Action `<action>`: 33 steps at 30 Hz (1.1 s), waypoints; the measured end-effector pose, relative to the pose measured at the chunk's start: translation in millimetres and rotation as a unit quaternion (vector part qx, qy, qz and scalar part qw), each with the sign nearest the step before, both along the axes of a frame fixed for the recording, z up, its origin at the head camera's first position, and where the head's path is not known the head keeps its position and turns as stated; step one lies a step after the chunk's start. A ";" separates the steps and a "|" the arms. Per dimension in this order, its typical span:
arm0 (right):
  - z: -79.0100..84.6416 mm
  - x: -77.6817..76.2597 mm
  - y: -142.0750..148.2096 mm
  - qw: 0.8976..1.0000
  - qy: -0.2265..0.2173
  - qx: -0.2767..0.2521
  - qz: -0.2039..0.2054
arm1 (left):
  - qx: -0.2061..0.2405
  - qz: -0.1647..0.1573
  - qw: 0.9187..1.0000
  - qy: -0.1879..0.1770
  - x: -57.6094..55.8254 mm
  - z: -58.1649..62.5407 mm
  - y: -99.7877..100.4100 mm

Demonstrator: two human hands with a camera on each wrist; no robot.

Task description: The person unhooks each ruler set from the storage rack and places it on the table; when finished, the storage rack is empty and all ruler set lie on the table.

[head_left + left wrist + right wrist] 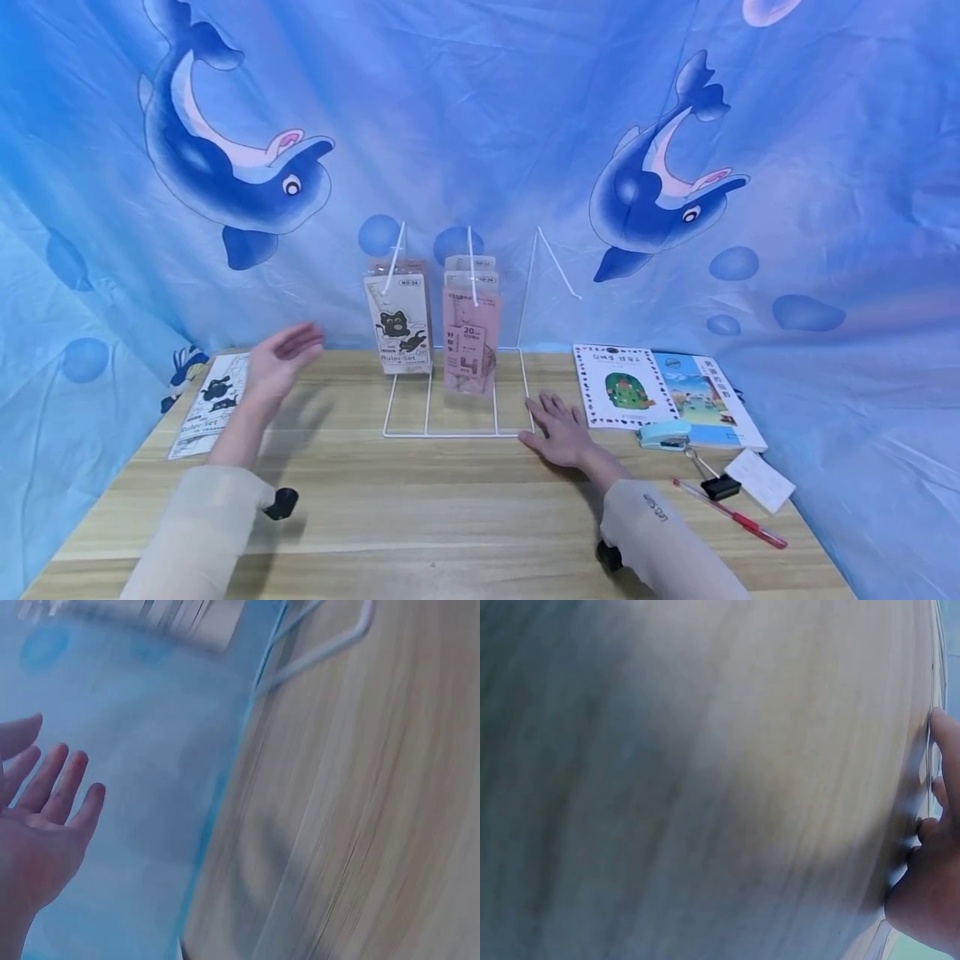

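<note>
A white wire rack (457,435) stands at the back middle of the table. From its left hook hang several white ruler-set packets (408,350) with black cat pictures; a pink packet (471,358) hangs at the front of the middle hook, paler ones behind it. The right hook (558,265) carries no packet. My left hand (281,362) is raised over the table left of the rack, fingers extended and holding nothing. On the table, my right hand (561,429) rests palm down with spread fingers, its thumb and fingertips at the rack base's right side.
Another cat ruler-set packet (212,404) lies at the left edge. To the right are two booklets (592,367), a light-blue stapler (663,434), a black binder clip (721,487), a white pad (761,480) and a red pen (750,523). A dolphin curtain (465,108) hangs behind.
</note>
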State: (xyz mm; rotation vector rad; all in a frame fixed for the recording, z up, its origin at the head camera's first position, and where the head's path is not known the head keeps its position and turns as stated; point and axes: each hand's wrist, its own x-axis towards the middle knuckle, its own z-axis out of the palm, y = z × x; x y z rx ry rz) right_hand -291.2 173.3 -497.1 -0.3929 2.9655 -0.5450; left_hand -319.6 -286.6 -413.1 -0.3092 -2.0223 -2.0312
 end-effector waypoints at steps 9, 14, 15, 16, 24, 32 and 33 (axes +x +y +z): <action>0.0 0.9 -1.8 1.000 -0.005 -0.003 0.002 | -0.123 -0.013 0.992 0.009 0.7 -14.0 62.3; -0.2 0.6 -1.5 1.000 0.000 -0.005 0.004 | -0.128 0.021 0.991 0.017 -4.0 -16.5 77.2; 0.1 0.3 -1.1 1.000 0.000 -0.004 0.005 | -0.127 0.028 0.991 0.020 -7.4 -19.3 79.2; 0.4 -0.1 -0.7 1.000 0.001 -0.003 0.005 | -0.126 0.035 0.991 0.019 -8.3 -18.6 82.4; 3.1 -1.4 0.7 1.000 0.002 0.001 0.003 | -0.119 0.057 0.991 0.008 -11.8 -16.9 95.8; 0.5 0.0 0.9 1.000 0.002 0.003 0.003 | -0.136 0.020 0.990 0.035 -8.1 -18.7 83.8; 0.5 0.4 0.9 1.000 0.003 0.001 0.003 | -0.139 0.016 0.989 0.039 -7.1 -18.4 82.1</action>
